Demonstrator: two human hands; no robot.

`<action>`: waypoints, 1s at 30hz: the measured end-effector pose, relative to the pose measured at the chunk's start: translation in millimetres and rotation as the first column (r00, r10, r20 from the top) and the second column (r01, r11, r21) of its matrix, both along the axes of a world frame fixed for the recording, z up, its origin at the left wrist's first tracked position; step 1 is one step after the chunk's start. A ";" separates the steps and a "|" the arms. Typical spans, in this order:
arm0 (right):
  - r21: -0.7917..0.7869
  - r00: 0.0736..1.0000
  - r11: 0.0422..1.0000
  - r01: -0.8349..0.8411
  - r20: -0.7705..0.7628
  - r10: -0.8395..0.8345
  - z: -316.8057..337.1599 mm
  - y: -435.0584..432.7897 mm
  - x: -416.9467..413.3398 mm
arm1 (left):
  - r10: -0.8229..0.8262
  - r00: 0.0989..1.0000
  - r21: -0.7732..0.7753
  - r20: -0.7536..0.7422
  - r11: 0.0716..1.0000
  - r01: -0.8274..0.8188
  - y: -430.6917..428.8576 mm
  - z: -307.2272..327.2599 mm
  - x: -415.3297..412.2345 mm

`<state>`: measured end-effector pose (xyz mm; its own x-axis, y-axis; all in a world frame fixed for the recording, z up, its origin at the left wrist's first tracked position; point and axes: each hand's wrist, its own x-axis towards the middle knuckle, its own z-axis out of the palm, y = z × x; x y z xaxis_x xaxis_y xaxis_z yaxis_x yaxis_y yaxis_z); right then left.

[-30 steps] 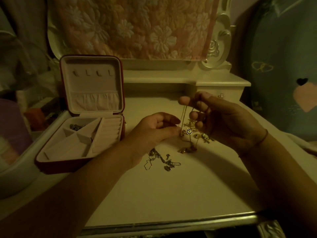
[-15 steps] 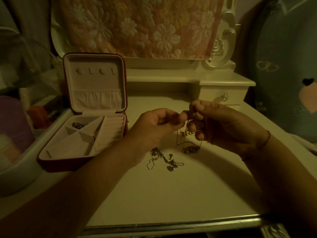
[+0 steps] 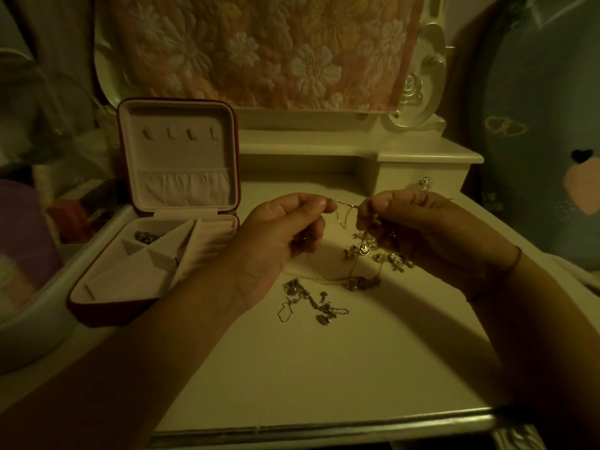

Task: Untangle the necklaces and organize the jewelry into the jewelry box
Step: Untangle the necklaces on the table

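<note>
My left hand (image 3: 281,241) and my right hand (image 3: 422,232) each pinch a thin gold necklace chain (image 3: 345,205), stretched between them above the table. Loops of the chain hang down to a round dark pendant (image 3: 364,248) and a tangle of gold pieces (image 3: 360,282) resting on the tabletop. A separate silver tangle of chains (image 3: 308,303) lies on the table in front of my left wrist. The red jewelry box (image 3: 107,315) stands open at the left, its lid upright, with a small dark item (image 3: 146,236) in a back compartment.
The cream vanity table (image 3: 324,368) has a raised shelf and small drawer with a knob (image 3: 424,182) behind my right hand. A floral cloth (image 3: 259,50) hangs over the mirror frame. A pale tub (image 3: 26,336) sits left of the box.
My hands have moved apart, drawing the gold chain taut and level between them. The round pendant and gold tangle have come back into sight below my right hand.
</note>
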<state>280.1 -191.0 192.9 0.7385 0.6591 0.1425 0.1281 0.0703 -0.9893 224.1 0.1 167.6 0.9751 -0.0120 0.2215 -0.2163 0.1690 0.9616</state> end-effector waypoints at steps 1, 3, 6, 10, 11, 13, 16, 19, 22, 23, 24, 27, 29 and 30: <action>0.003 0.999 0.999 0.035 0.014 -0.035 0.4 0.1 -0.3 | 0.005 1.000 0.003 -0.003 1.000 -0.005 0.3 -0.2 0.3; 0.004 0.994 0.996 0.092 0.055 -0.092 0.0 0.4 0.1 | 0.006 1.000 0.006 -0.007 1.000 -0.006 1.1 0.1 0.7; -0.009 0.986 0.990 0.138 0.091 -0.137 -0.5 0.9 0.7 | -0.001 1.000 -0.002 -0.014 1.000 0.001 2.4 0.9 1.4; -0.018 0.981 0.987 0.162 0.110 -0.159 -0.6 1.8 1.1 | 0.005 1.000 -0.004 -0.028 1.000 -0.005 3.1 1.0 1.4; -0.017 0.980 0.986 0.163 0.116 -0.160 -0.7 2.1 1.1 | 0.007 1.000 -0.004 -0.027 1.000 -0.008 3.3 0.7 1.6; -0.007 0.981 0.987 0.160 0.114 -0.158 -1.0 2.4 1.3 | 0.013 1.000 0.000 -0.027 1.000 -0.013 3.5 0.6 2.0; -0.012 0.986 0.990 0.140 0.091 -0.139 -0.9 2.9 1.3 | 0.020 1.000 0.018 -0.023 1.000 -0.019 3.9 0.2 2.1; -0.043 0.989 0.991 0.127 0.079 -0.123 -0.9 3.5 0.9 | 0.020 1.000 0.022 -0.019 1.000 -0.019 4.2 -0.6 2.2; -0.098 0.988 0.986 0.136 0.085 -0.128 -1.7 4.1 1.3 | 0.013 1.000 0.020 -0.015 1.000 -0.013 4.8 -1.4 2.9; -0.127 0.988 0.983 0.135 0.092 -0.124 -2.4 4.5 1.7 | 0.007 1.000 0.019 -0.014 1.000 -0.006 5.0 -1.3 3.0; -0.157 0.988 0.979 0.132 0.100 -0.117 -3.4 4.9 2.0 | 0.000 1.000 0.019 -0.013 1.000 0.000 5.3 -1.4 3.2; -0.241 0.985 0.964 0.114 0.155 -0.078 -6.1 6.5 1.4 | -0.021 1.000 0.020 -0.017 1.000 0.021 5.4 -1.2 3.2; -0.276 0.971 0.953 0.121 0.234 -0.056 -6.6 7.8 -1.2 | -0.039 0.999 0.015 -0.017 0.999 0.040 4.9 -1.2 2.9; -0.285 0.959 0.949 0.137 0.277 -0.056 -6.7 8.4 -2.3 | -0.049 0.999 0.014 -0.016 0.999 0.049 4.5 -1.3 2.5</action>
